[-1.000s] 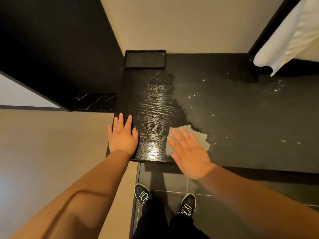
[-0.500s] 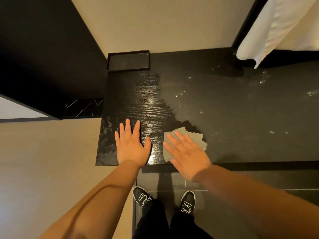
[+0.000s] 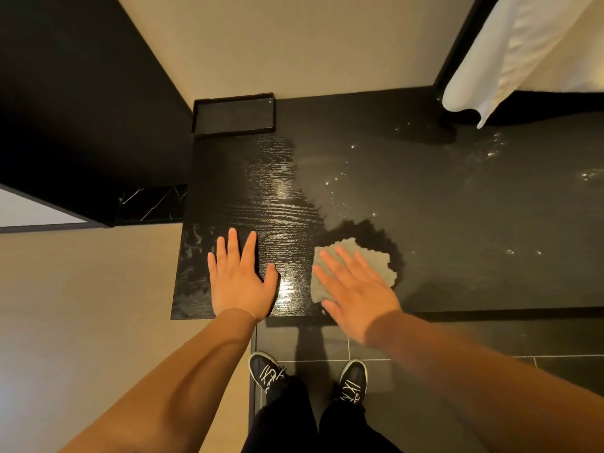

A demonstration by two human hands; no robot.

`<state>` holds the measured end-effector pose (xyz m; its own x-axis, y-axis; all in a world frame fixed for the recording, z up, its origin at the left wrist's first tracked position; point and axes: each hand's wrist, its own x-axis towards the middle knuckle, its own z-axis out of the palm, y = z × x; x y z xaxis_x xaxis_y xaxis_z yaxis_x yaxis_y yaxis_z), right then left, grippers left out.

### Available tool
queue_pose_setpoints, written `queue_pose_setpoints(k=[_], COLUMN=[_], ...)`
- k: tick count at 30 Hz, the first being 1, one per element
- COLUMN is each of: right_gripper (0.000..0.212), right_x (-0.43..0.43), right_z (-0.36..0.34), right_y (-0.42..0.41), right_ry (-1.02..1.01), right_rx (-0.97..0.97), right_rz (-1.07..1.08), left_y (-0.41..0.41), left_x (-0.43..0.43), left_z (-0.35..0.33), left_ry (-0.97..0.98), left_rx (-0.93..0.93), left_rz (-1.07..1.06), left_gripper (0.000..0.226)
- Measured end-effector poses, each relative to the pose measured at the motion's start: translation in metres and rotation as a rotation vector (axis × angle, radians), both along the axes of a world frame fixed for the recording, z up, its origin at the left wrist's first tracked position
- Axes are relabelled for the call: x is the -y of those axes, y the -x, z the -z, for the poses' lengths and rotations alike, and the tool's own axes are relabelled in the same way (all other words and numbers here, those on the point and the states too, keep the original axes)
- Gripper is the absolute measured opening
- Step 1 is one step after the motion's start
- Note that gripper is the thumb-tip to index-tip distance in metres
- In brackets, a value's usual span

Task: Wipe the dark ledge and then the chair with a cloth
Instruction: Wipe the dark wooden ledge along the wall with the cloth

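Observation:
The dark wood-grain ledge (image 3: 457, 217) runs across the middle of the view, glossy at its left end and dull grey further right. A grey cloth (image 3: 366, 261) lies near the ledge's front edge. My right hand (image 3: 354, 291) presses flat on the cloth with straight, spread fingers. My left hand (image 3: 240, 276) rests flat on the glossy part of the ledge, to the left of the cloth, fingers straight. No chair is in view.
A shallow black tray (image 3: 233, 114) sits at the ledge's back left corner against the beige wall. A white towel (image 3: 513, 57) hangs at the top right. Below the ledge are dark floor tiles and my black shoes (image 3: 266, 371).
My right hand and the cloth have slid slightly right along the front edge. My left hand has shifted right, further onto the ledge top.

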<state>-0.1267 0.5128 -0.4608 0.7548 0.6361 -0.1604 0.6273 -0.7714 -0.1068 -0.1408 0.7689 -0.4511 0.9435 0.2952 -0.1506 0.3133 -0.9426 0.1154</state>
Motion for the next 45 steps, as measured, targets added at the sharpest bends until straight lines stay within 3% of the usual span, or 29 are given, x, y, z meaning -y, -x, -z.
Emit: queue_pose_setpoints(k=[4,10,15,18,20,24,26,28,31,33,40,42,45], right_gripper=[0.067,0.07,0.07,0.068,0.067,0.066,0.068,0.068,0.064,0.062,0.065,0.065,0.065], right_x=[0.025,0.019,-0.011,0.001,0.016,0.023,0.008,-0.008,-0.012,0.0,0.01,-0.005,-0.008], right_z=[-0.003,-0.008,-0.002,0.001,-0.001,-0.008,-0.008,-0.007,-0.003,-0.001,-0.012,-0.012,-0.009], right_y=[-0.018,-0.015,0.011,-0.005,-0.022,-0.045,-0.042,-0.03,-0.017,-0.029,-0.061,-0.055,-0.048], right_ry=[-0.021,0.035,-0.008,-0.023,-0.024,-0.031,-0.04,-0.06,-0.066,-0.076,-0.008,-0.022,-0.036], right_rx=[-0.015,0.0,-0.038,-0.032,-0.015,-0.011,-0.006,-0.016,-0.029,-0.014,-0.004,-0.026,-0.083], right_rz=[-0.06,0.366,-0.08,-0.201,-0.137,0.258,0.359,0.232,-0.126,-0.203,0.361,0.334,0.027], left_y=[0.0,0.0,0.0,0.0,0.0,0.0,0.0,0.0,0.0,0.0,0.0,0.0,0.0], left_x=[0.0,0.001,0.001,0.001,0.001,0.001,0.001,0.001,0.001,0.0,0.0,0.0,0.0], left_z=[-0.001,-0.002,-0.003,-0.003,-0.003,-0.003,-0.002,-0.002,-0.001,-0.002,-0.002,-0.002,-0.002], left_ry=[-0.001,0.007,0.013,0.016,0.021,0.009,0.008,0.008,0.005,0.011,0.024,0.025,0.02], left_rx=[0.001,0.012,0.009,0.016,0.014,0.006,0.011,0.009,0.009,0.008,0.006,0.008,0.011], left_rz=[0.005,0.001,-0.006,-0.004,-0.004,-0.006,-0.003,-0.005,-0.005,-0.002,-0.002,-0.002,0.003], left_gripper=[0.076,0.077,0.076,0.075,0.075,0.074,0.074,0.073,0.073,0.074,0.077,0.077,0.076])
